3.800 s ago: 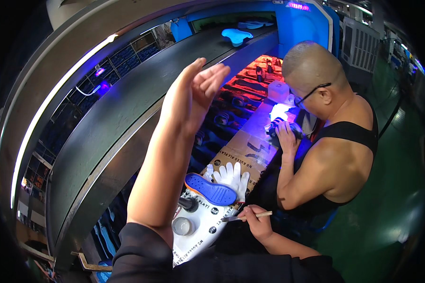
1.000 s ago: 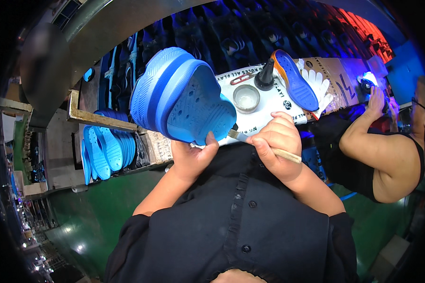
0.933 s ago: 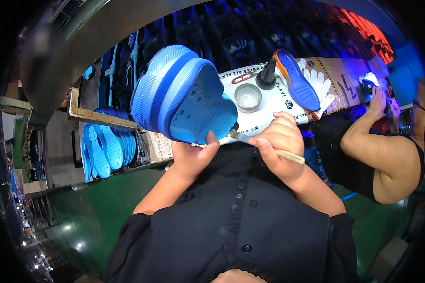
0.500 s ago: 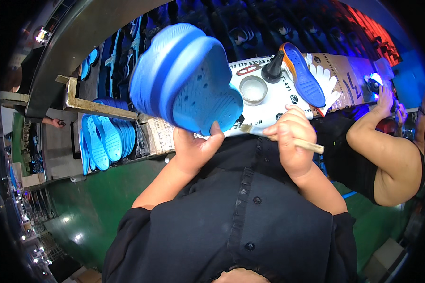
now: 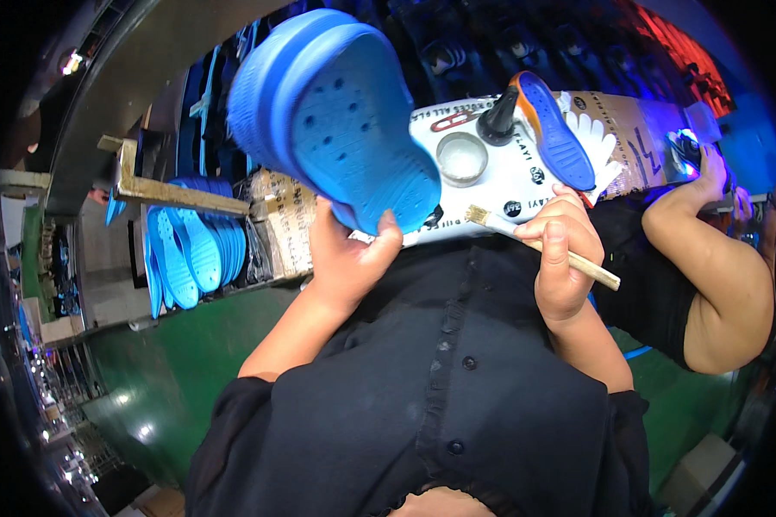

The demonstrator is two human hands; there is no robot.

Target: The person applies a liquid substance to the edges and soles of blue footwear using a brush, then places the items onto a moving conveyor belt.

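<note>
A stack of blue shoe soles point(image 5: 345, 112) with small holes rises over the left side of the bench, tilted. My left hand point(image 5: 353, 250) grips it at its near, narrower end, thumb on the top sole's edge. In my right hand point(image 5: 569, 254) is a brush point(image 5: 500, 222) with a pale wooden handle, its bristles pointing left, apart from the soles. Beyond the brush stands a small round bowl point(image 5: 485, 172) with something whitish in it. Next to the bowl are a black cone-shaped bottle point(image 5: 497, 121) and a blue sole with an orange rim point(image 5: 556, 138).
White gloves point(image 5: 595, 142) and a red-handled tool point(image 5: 451, 122) lie on the white printed covering point(image 5: 513, 159). Another stack of blue soles point(image 5: 190, 250) stands at the left by a wooden bar point(image 5: 181, 196). Dark racks run behind. A co-worker's arm point(image 5: 707, 233) is at the right.
My left hand has shifted the sole stack slightly up and left, turning its top face more toward me. My right hand has drawn the brush right, away from the stack's near end.
</note>
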